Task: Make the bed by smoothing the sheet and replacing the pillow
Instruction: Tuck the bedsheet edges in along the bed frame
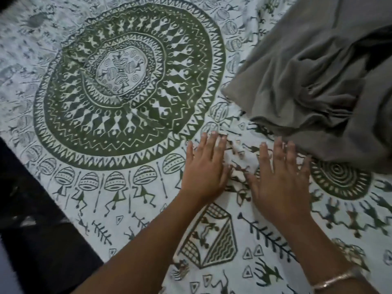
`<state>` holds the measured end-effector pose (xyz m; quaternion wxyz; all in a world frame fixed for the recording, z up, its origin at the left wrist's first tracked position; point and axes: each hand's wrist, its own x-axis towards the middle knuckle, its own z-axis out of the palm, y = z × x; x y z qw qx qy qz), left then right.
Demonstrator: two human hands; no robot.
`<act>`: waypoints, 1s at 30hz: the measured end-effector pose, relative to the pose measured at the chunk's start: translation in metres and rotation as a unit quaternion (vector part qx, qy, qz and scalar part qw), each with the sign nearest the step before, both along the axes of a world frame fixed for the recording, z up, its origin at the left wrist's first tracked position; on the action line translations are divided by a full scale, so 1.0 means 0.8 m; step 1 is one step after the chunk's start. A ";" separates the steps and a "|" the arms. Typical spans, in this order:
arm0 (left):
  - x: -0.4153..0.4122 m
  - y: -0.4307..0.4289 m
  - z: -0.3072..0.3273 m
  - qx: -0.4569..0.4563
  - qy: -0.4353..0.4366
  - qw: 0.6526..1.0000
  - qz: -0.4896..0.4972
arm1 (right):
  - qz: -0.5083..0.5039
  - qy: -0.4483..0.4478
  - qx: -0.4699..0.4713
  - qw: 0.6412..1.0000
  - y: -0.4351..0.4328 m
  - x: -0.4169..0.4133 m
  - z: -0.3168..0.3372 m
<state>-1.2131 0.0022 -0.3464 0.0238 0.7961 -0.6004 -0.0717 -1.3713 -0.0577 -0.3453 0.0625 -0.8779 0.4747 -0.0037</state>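
Left hand (204,166) and right hand (280,177), both flat with fingers spread, press the printed sheet (131,225) on either side of a crease (239,166). I judge firm outward strokes toward nine and three o'clock would flatten it best. Grey cloth (318,71) lies bunched at two o'clock; I can make out no pillow.

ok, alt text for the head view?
A person's left hand and right hand press flat, side by side, on a white bedsheet printed with green figures and a large mandala, a wrinkle bunched between them. Crumpled grey cloth lies beyond the right hand.
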 end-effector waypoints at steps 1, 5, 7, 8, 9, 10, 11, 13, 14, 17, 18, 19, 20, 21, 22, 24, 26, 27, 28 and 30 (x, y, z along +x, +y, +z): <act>0.018 0.006 0.000 -0.006 -0.010 1.000 0.022 | 0.012 -0.003 -0.009 1.000 -0.003 0.015 0.000; 0.078 0.032 -0.003 0.020 -0.018 0.994 0.102 | 0.087 -0.006 -0.029 0.996 -0.004 0.084 -0.002; 0.097 0.052 -0.014 0.084 -0.023 0.991 0.105 | 0.128 0.009 -0.017 0.992 0.006 0.117 -0.010; 0.102 0.065 -0.020 0.108 -0.024 0.989 0.100 | 0.148 0.020 -0.004 0.989 0.016 0.129 -0.016; 0.104 0.078 -0.023 0.115 -0.022 0.988 0.099 | 0.168 0.028 0.013 0.985 0.031 0.137 -0.023; 0.105 0.091 -0.026 0.115 -0.017 0.988 0.098 | 0.187 0.028 0.027 0.982 0.048 0.142 -0.029; 0.105 0.104 -0.028 0.115 -0.013 0.988 0.100 | 0.207 0.024 0.040 0.977 0.066 0.143 -0.034; 0.104 0.129 -0.023 0.103 -0.023 0.989 0.107 | 0.256 0.011 0.048 0.966 0.093 0.141 -0.035; 0.105 0.142 -0.020 0.093 -0.031 0.989 0.115 | 0.282 0.012 0.042 0.958 0.097 0.140 -0.032; 0.108 0.180 -0.019 0.095 -0.037 0.987 0.128 | 0.286 0.037 0.012 0.957 0.088 0.146 -0.028; 0.106 0.191 -0.020 0.095 -0.032 0.988 0.120 | 0.262 0.040 0.018 0.964 0.088 0.149 -0.026; 0.104 0.203 -0.020 0.098 -0.022 0.988 0.116 | 0.248 0.043 0.035 0.967 0.096 0.152 -0.025; 0.101 0.215 -0.021 0.105 -0.016 0.988 0.115 | 0.250 0.046 0.053 0.966 0.110 0.154 -0.026; 0.097 0.228 -0.022 0.110 -0.014 0.987 0.118 | 0.266 0.049 0.071 0.960 0.128 0.155 -0.026; 0.092 0.240 -0.020 0.113 -0.013 0.986 0.124 | 0.287 0.050 0.086 0.953 0.146 0.155 -0.025; 0.080 0.264 -0.016 0.118 -0.002 0.983 0.143 | 0.331 0.044 0.101 0.937 0.170 0.149 -0.019; 0.070 0.281 -0.006 0.110 0.002 0.979 0.172 | 0.379 0.045 0.099 0.919 0.173 0.145 -0.005; 0.066 0.287 -0.001 0.098 -0.002 0.978 0.185 | 0.393 0.046 0.101 0.913 0.170 0.144 0.000; 0.062 0.291 0.004 0.084 -0.006 0.977 0.194 | 0.389 0.044 0.100 0.915 0.169 0.142 0.003; 0.056 0.298 0.003 0.031 -0.027 0.980 0.197 | 0.338 0.033 0.080 0.937 0.177 0.135 0.001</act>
